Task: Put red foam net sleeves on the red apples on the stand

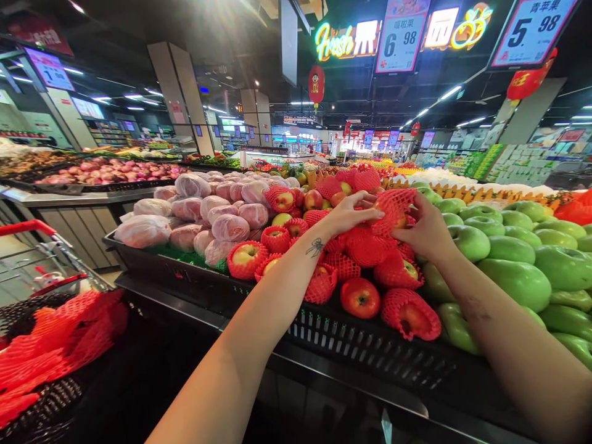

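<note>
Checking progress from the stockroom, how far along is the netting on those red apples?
Done: many red apples sit in red foam nets, like one at the front. In hand: the left hand and right hand hold a netted apple. Left: a bare apple at the front and others behind.

netted apples left of unwrapped apples
</note>
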A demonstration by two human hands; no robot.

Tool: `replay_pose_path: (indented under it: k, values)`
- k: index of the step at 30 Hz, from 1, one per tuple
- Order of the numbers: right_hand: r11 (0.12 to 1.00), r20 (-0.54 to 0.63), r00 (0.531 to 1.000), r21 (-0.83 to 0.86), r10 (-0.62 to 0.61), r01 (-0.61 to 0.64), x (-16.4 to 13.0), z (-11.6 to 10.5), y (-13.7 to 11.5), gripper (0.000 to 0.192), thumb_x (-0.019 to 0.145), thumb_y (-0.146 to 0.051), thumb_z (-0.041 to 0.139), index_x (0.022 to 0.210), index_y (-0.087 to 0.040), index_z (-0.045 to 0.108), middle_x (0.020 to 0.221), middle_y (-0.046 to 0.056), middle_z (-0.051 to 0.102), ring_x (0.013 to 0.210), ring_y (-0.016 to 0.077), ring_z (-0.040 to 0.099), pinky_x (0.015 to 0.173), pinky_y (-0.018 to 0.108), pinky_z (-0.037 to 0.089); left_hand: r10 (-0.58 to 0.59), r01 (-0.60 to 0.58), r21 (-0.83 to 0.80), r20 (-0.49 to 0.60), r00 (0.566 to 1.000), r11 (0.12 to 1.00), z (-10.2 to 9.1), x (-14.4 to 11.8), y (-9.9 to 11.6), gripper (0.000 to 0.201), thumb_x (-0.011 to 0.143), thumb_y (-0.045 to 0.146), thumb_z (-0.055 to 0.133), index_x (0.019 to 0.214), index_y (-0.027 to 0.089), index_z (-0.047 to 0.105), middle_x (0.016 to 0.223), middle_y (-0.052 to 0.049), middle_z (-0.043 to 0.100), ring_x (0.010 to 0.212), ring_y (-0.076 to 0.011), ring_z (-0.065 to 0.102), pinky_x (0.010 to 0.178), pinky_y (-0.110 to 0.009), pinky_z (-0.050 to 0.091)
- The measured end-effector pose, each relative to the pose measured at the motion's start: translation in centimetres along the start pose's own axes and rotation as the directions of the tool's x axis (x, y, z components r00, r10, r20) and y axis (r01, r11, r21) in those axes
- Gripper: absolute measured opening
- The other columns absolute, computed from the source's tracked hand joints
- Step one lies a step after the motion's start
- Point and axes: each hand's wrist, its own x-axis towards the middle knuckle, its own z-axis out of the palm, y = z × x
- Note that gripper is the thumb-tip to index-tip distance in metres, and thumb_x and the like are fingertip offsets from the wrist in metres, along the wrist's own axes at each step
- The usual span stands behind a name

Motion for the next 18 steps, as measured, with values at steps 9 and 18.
replay_pose_path:
  k: [9, 18]
  values:
    - [0.983, -0.235, 0.971, 0.182, 0.049, -0.005, 0.5, -1.2, -0.9, 0.028, 0.077, -0.044, 0.079, 0.097, -0.028, 0.068, 0.103, 0.004, 0.071, 0.092, 0.0235, 0.068, 0.083, 0.045, 0.063, -0.020, -0.045, -0.223, -0.282, 0.959, 0.974, -0.3, -0.7, 1.3, 0.022, 0.079, 0.034, 0.077, 0.088, 0.018, 0.065, 0.099, -0.006, 0.067, 0.094, -0.0173, 0.063, 0.079, -0.029, 0.056]
    - [0.939, -0.070, 0.944, -0.150, -0.322, 0.309, -0.7, -1.3, -2.4, 0.085, 0.076, -0.048, 0.088, 0.151, -0.039, 0.050, 0.159, 0.007, 0.048, 0.144, 0.0347, 0.051, 0.116, 0.055, 0.050, -0.051, 0.009, -0.223, -0.182, 0.982, 0.975, 0.2, -0.9, 1.2, 0.034, 0.073, 0.028, 0.084, 0.100, 0.019, 0.066, 0.102, -0.005, 0.069, 0.088, -0.0151, 0.064, 0.077, -0.028, 0.054]
